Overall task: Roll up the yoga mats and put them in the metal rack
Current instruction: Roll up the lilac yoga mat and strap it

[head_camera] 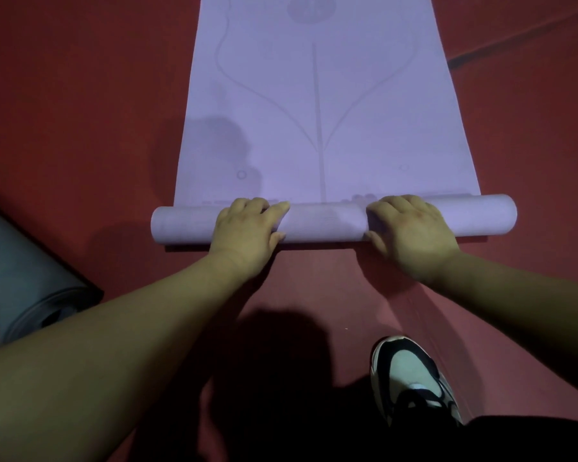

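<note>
Red floor (80,128). The purple mat (324,223) has its roll crosswise, its flat length running straight ahead. Left grip (247,225) and right grip (411,225) both curl over the roll.

Left hand (247,226) and right hand (412,228) are bare, as are both forearms (121,328) up to the frame edge. One shoe (414,378) in view: black and white trainer with a pale toe panel. A black garment (531,441) covers the leg above it.

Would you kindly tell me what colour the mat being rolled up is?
The mat is light purple with faint line markings, seen in the head view.
</note>
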Tool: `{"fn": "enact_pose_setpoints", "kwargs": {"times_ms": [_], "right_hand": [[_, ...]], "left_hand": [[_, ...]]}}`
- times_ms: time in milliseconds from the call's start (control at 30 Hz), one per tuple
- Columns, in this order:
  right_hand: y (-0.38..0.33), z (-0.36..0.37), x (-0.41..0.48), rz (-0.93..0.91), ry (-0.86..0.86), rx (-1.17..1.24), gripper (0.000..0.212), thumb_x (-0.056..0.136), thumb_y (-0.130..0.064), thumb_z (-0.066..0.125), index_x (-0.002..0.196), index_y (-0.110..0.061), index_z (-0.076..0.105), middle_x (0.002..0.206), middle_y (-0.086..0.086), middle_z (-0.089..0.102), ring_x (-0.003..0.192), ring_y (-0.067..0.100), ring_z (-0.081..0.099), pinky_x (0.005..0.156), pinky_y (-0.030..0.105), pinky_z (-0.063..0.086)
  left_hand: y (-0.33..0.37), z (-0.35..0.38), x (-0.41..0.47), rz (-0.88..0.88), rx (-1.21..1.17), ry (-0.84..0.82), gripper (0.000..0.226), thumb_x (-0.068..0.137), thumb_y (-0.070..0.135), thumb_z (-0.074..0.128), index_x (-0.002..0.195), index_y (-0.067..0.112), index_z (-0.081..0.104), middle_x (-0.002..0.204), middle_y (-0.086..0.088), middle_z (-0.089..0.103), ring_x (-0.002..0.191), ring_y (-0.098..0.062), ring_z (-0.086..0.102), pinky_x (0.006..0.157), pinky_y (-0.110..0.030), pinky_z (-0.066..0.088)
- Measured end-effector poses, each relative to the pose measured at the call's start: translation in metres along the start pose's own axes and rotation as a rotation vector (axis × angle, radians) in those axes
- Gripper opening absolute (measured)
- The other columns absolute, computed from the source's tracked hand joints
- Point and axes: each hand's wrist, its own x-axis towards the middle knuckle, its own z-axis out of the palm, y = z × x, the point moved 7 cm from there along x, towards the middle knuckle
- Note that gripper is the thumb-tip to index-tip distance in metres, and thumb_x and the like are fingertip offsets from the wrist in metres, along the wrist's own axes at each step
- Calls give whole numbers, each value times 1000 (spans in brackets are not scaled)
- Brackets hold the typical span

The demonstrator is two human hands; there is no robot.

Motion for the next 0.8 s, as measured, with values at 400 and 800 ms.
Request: {"fn": "enact_pose_setpoints", "kwargs": {"times_ms": [400, 800], "right_hand": [[1, -2, -1, 43, 39, -14, 48, 79, -36, 78, 121, -16, 65, 107, 8, 62, 93, 38, 56, 76, 47, 50], [13, -2, 7, 130, 36, 3, 44, 85, -40, 73, 124, -21, 68, 110, 11, 60, 97, 40, 54, 78, 48, 49]], "left_hand": [[-1, 2, 1, -85, 22, 35, 45, 94, 46, 59, 137, 32, 58, 129, -3, 51, 115, -31, 43, 95, -45, 35], [-2, -2, 4, -74, -14, 84, 37, 88, 35, 68, 121, 22, 60, 119, -2, 64, 109, -31, 52, 90, -44, 42]]}}
